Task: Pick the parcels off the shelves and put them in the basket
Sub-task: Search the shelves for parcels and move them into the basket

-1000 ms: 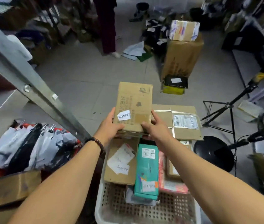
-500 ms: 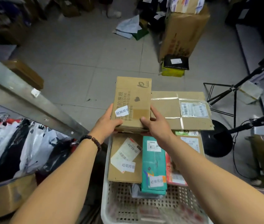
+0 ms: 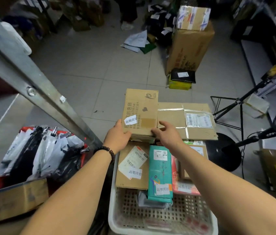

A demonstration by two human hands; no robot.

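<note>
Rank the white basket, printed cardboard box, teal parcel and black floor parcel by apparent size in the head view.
1. white basket
2. printed cardboard box and teal parcel: too alike to rank
3. black floor parcel, smallest, though it lies farther away

Overall level: dim, flat indoor light; the tiled floor (image 3: 86, 68) is lit in an even grey.
Source: not to be told; upward faces are lit most.
Glare: a pale sheen is caught on the taped box (image 3: 171, 116) and the metal post (image 3: 32, 82).
Shadows: soft; the far corners are sunk in darkness.
Sharpness: print on the cardboard box (image 3: 140, 112) is rendered legibly; the basket (image 3: 150, 229) rim is smeared.
Distortion: lines are bowed toward the edges; the left forearm (image 3: 69, 192) is stretched.
</note>
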